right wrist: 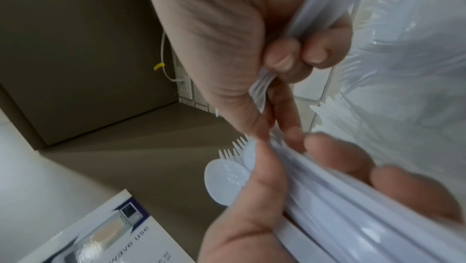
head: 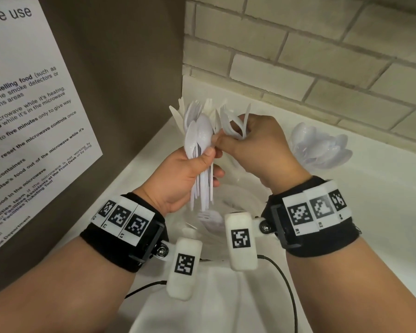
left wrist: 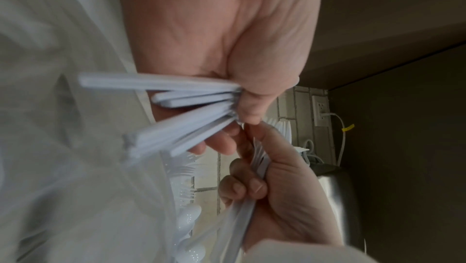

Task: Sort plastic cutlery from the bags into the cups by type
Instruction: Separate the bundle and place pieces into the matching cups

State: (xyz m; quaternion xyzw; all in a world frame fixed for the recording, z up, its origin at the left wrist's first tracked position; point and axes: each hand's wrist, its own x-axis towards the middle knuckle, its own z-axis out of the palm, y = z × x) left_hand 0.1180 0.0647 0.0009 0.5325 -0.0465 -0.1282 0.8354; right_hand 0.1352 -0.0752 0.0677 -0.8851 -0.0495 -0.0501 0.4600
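My left hand grips a bundle of white plastic spoons and forks by the handles, heads up; the handles fan out past its thumb in the left wrist view. My right hand holds several white forks in its curled fingers, and its thumb and forefinger pinch at the left bundle. A clear bag with more cutlery lies on the counter under both hands. A cluster of spoons stands at the right by the wall; its cup is not visible. Behind the hands more cutlery stands upright.
A white counter fills a corner, with a brick wall behind it. A brown panel with a microwave-use notice stands at the left. Black cables run from the wrist cameras.
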